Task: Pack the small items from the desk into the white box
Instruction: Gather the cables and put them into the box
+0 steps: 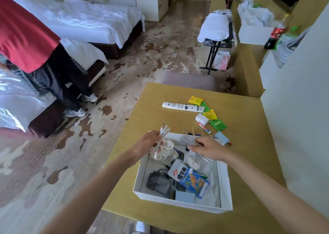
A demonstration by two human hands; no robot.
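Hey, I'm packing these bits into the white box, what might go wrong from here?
The cloth pouch, held by its cords in your left hand, is over the far corner of the white box; it may drop outside. The white cable under your right hand lies at the far rim and could snag the thin sticks beside it.

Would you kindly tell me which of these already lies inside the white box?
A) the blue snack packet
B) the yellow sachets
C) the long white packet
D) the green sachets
A: the blue snack packet lies inside the white box, near its middle.
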